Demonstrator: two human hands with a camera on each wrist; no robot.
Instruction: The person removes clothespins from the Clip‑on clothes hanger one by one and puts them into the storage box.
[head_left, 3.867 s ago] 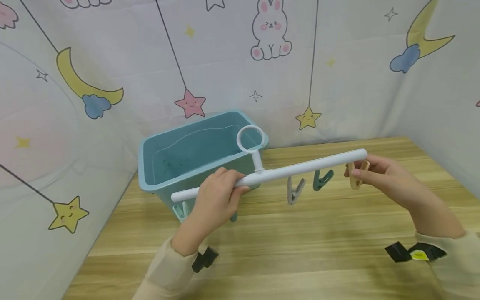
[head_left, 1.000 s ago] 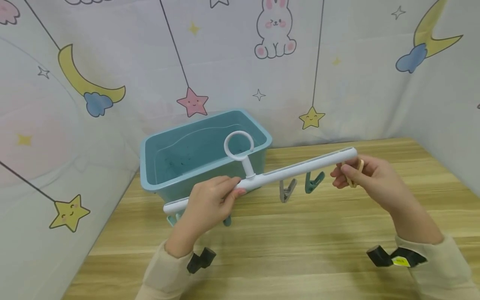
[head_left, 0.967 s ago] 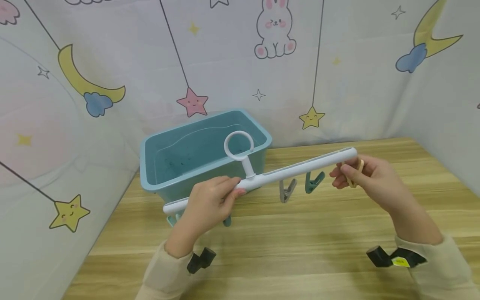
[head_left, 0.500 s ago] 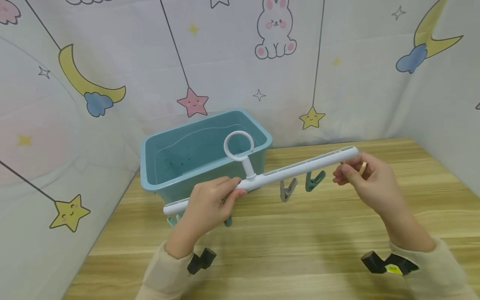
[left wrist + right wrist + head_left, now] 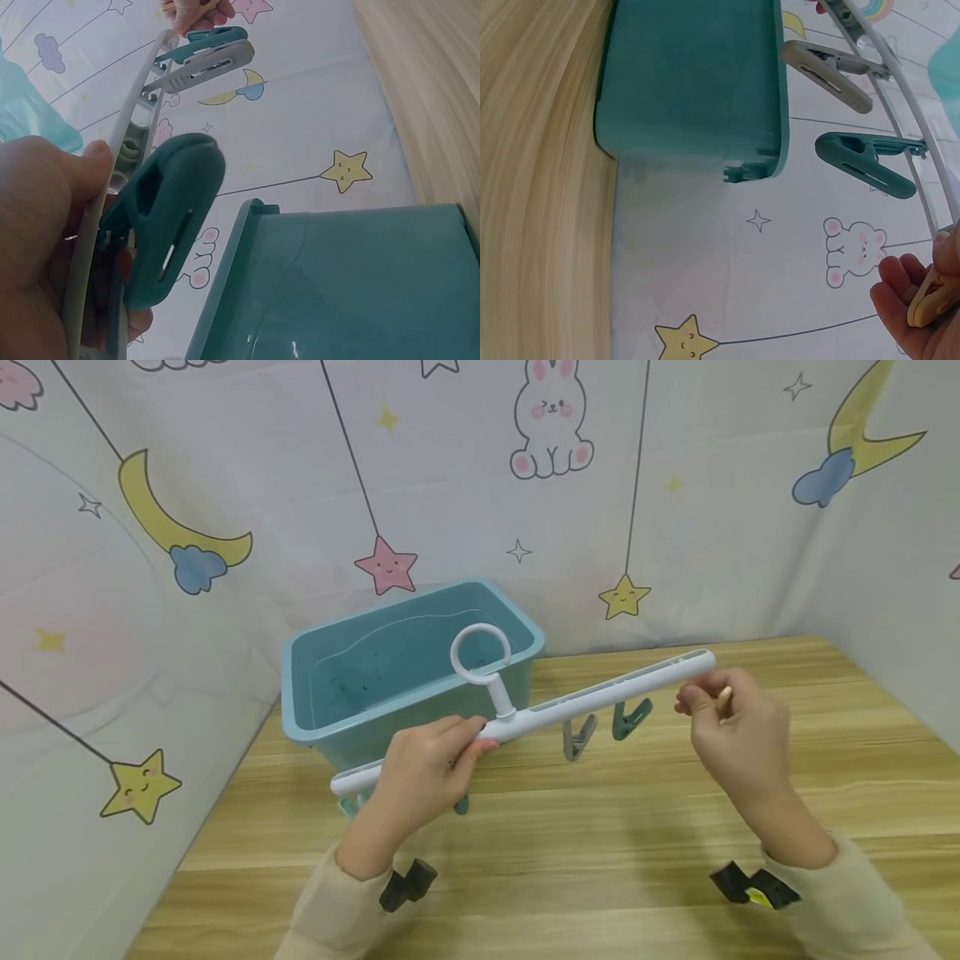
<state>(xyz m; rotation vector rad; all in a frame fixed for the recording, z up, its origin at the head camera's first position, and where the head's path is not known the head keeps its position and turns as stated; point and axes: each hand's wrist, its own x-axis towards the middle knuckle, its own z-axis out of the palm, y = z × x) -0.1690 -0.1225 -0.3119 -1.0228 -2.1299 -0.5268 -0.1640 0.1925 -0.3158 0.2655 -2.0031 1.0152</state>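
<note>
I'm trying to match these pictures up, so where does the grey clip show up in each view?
Head: the grey clip hangs under the white bar, right of centre.
Left wrist: grey clip near the top, left of centre.
Right wrist: grey clip at upper right.
Shared landmark: the teal tub, lower right in the left wrist view, at the top in the right wrist view.

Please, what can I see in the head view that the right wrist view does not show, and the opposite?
Only the head view: the white ring above the white bar, and the pale green clip near its left end.

Only the right wrist view: a printed rainbow and the tan clip's broad side; the head view shows only its tip.

Both: the right hand pinching that clip, the grey clip, the dark green clip beside it, the teal tub, the wooden table.
</note>
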